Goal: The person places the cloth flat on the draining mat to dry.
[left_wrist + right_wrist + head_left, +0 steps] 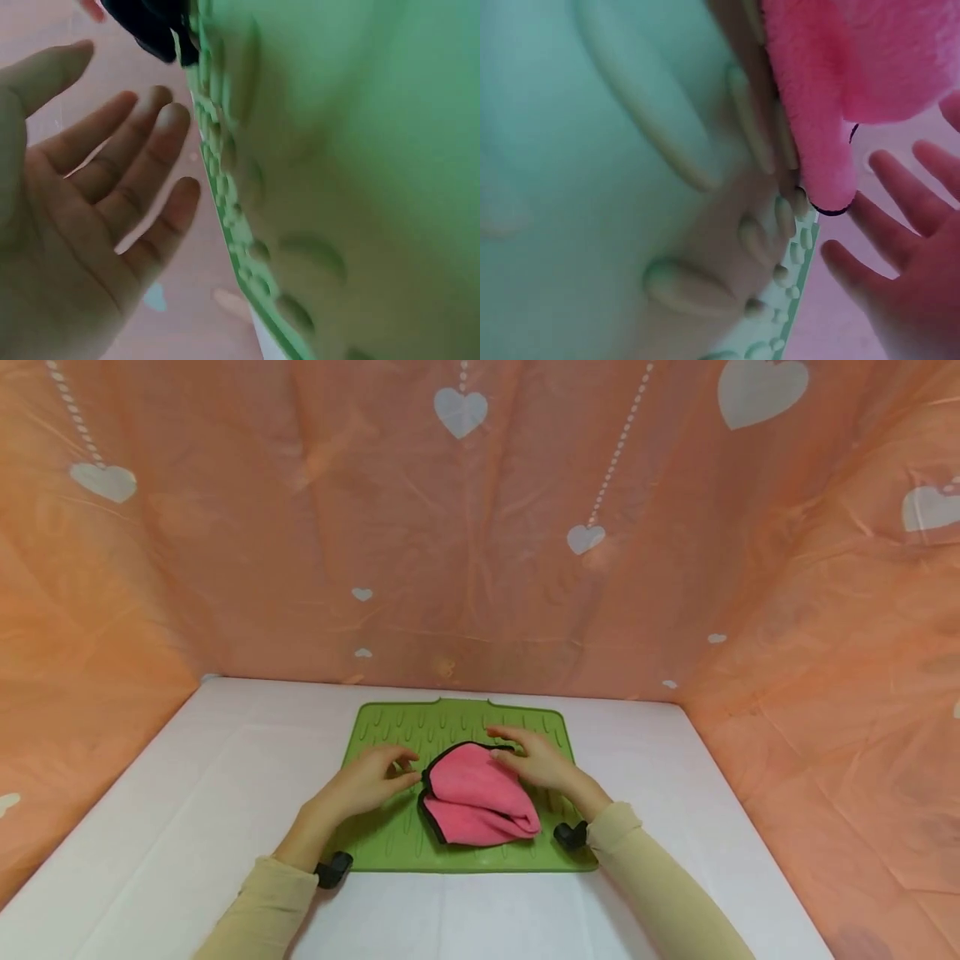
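position of work: the pink cloth [480, 781], edged in black, lies folded and rumpled on the green mat [457, 860], which rests on the white tabletop [187, 760]. at its left side the black borders of the layers spread apart; at its near right corner the material doubles into a rounded fold.

state of hands: the left hand [378, 777] is open, fingers loosely bent, thumb toward the left border; whether the thumb touches cannot be told. the right hand [538, 762] is open, fingers spread, at the far right border; it appears to grip nothing, and contact is likewise unclear.

procedure (judged step: arranging the cloth by hand):

1. take each border between thumb and fingertips, catching only the layers intended. the bound edge should give the surest hold.
2. lift slightly before shifting; the raised ribs of the mat may drag on soft pile.
3. bring the left borders into line, holding the opposite side steady.
4. smooth from the fold outward with flat fingers.

caution: pulling one hand alone is likely to skew the layers. apply even, light tension.
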Available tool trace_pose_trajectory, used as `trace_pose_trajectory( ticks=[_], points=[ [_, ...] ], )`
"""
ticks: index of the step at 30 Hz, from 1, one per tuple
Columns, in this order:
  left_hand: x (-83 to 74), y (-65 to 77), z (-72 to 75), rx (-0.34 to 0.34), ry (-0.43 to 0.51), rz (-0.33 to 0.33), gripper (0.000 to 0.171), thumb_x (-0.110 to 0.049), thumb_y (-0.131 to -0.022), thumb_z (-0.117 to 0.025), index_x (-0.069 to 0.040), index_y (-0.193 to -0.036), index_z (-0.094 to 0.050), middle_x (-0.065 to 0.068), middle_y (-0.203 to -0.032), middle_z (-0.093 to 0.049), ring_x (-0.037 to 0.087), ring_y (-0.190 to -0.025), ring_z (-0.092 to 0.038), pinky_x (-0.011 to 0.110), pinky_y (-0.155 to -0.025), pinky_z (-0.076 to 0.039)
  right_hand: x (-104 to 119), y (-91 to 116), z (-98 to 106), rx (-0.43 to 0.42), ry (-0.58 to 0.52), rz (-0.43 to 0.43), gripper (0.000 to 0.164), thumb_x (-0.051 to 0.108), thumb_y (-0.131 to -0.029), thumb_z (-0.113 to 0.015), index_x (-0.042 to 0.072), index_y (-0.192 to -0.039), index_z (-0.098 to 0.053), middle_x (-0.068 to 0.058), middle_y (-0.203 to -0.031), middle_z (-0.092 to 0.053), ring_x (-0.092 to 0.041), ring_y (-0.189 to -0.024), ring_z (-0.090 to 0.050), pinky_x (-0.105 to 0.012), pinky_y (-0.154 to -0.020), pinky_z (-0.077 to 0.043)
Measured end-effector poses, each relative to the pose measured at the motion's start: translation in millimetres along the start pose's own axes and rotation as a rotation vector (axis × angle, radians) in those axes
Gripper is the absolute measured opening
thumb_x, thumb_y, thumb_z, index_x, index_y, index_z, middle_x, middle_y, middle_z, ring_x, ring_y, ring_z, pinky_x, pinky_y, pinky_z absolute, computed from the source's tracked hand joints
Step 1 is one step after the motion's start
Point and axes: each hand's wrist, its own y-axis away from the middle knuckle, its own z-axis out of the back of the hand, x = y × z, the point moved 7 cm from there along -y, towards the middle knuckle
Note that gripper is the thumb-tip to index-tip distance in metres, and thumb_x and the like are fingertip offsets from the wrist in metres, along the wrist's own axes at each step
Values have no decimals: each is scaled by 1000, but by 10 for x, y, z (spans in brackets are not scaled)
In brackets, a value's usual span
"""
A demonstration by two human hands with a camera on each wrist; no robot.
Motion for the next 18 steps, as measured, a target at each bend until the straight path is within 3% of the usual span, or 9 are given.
trace_pose_trajectory(
  ticks=[7,12,18],
  points=[
    [-51,-18,-157,121,42,37,37,-23,-97,-74,0,-125,-67,-2,-94,-71,10,-84,-64,33,-75,-55,-50,-127,-131,71,-12,-4,52,30,-106,-60,6,-152,-54,-11,-153,-54,-32,-142,-49,-51,-114,-43],
    [-82,-13,-202,141,73,54,38,-19,-94,-78,1,-125,-66,-3,-89,-70,9,-78,-63,31,-70,-54,-54,-185,-202,87,-32,1,50,27,-106,-61,5,-151,-54,-13,-149,-58,-31,-140,-52,-48,-113,-45],
    [-109,-15,-214,147,108,48,38,-13,-93,-79,3,-123,-64,-4,-82,-67,9,-71,-60,27,-64,-52,-59,-209,-216,27,-59,22,45,21,-103,-67,3,-144,-61,-15,-137,-65,-31,-130,-59,-45,-107,-50]
  ],
)
